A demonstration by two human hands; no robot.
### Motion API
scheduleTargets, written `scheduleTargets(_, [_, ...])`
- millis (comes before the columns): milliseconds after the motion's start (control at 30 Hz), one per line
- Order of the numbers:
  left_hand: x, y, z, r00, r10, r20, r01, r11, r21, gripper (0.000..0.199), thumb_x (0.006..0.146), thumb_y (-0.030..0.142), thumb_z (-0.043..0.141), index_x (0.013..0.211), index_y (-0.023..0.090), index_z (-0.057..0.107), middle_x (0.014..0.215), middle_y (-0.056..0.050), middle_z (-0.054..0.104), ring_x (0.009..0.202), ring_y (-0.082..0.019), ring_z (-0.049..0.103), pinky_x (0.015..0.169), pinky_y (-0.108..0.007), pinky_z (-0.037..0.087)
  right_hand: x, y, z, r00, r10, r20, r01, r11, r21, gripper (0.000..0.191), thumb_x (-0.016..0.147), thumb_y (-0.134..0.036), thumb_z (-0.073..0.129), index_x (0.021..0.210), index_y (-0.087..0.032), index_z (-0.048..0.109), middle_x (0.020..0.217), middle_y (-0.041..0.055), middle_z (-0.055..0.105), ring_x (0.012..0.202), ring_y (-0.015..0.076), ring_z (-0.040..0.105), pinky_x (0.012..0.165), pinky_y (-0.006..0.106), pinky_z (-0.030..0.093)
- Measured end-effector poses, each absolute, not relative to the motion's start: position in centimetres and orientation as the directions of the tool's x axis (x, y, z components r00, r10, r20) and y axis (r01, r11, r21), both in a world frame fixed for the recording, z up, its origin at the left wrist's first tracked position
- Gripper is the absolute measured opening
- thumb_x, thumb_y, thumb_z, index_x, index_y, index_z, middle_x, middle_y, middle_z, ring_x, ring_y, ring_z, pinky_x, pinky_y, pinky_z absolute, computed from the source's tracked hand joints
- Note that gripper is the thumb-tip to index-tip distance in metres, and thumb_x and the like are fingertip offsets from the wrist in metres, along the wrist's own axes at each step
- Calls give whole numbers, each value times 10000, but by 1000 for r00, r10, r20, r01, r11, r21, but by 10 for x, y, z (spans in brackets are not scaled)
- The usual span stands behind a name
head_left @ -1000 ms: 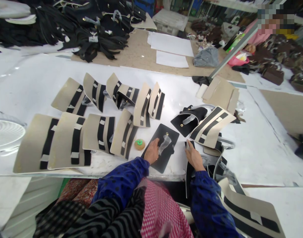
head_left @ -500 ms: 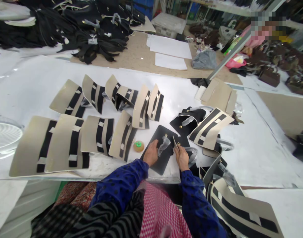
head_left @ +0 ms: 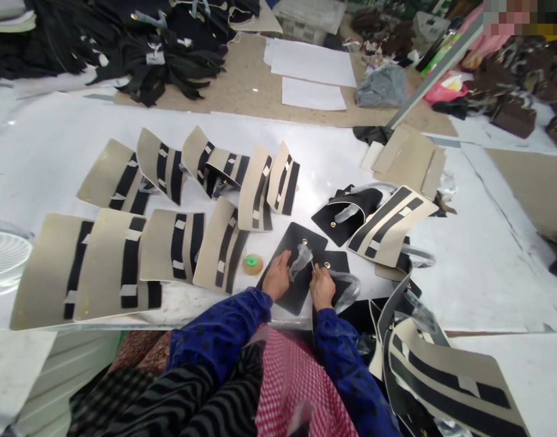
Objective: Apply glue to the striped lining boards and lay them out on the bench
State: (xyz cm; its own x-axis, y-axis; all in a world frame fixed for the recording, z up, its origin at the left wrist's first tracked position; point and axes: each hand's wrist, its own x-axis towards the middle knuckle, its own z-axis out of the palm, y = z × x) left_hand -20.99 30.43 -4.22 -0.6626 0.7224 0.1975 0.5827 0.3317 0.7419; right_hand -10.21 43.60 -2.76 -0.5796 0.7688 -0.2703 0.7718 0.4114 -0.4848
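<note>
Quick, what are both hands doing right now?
Left hand: resting on a black panel; can't tell if it grips.
Right hand: closed on the edge of the other panel.

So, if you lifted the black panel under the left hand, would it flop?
The black panel would probably flex slightly rather than flop, as its edges look straight. It looks thin, so likely light. Its curved plastic-wrapped strip might swing.
</note>
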Motion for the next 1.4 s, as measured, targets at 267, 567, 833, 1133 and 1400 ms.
scheduleTargets(267, [-211, 306, -38, -654, 738, 168, 583, 350, 733, 518, 990, 288, 543, 1481, 207, 397, 1440, -145, 518, 1315, -314, 517, 1058, -563, 466, -105, 473, -21, -500, 788, -359, 717, 144, -682, 308, 949, -380, 617, 1167, -162, 619, 1160, 76, 636, 1007, 208, 635, 874, 422, 550])
scheduleTargets(567, [-210, 307, -37, -668, 724, 171, 579, 362, 731, 498, 987, 265, 547, 1465, 206, 417, 1432, -141, 521, 1312, -313, 518, 1058, -564, 467, -69, 499, 1, -446, 767, -461, 578, -146, -803, 319, 972, -427, 576, 1112, -145, 625, 997, 45, 661, 813, 152, 652, 721, 329, 574])
scheduleTargets(833, [-210, 305, -38, -656, 731, 189, 593, 344, 728, 499, 979, 252, 563, 1456, 202, 429, 1430, -139, 524, 1310, -311, 521, 1053, -556, 476, -99, 461, 3, -507, 771, -385, 653, 52, -755, 317, 952, -388, 614, 1170, -158, 613, 1120, 68, 646, 954, 193, 647, 834, 396, 562])
scheduleTargets(1133, [-210, 305, -41, -662, 728, 179, 583, 351, 733, 495, 977, 258, 567, 1452, 206, 438, 1449, -139, 510, 1325, -314, 508, 1063, -562, 465, -135, 445, -6, -421, 813, -403, 831, 166, -531, 325, 958, -396, 600, 1181, -160, 603, 1122, 72, 638, 954, 195, 640, 840, 405, 555])
scheduleTargets(1400, [-209, 304, -45, -649, 716, 257, 628, 314, 712, 489, 967, 283, 589, 1432, 201, 462, 1439, -134, 520, 1313, -319, 517, 1048, -572, 472, -117, 509, 45, -197, 969, -151, 810, 74, -582, 331, 954, -376, 611, 1206, -161, 597, 1160, 79, 633, 990, 205, 640, 860, 420, 558])
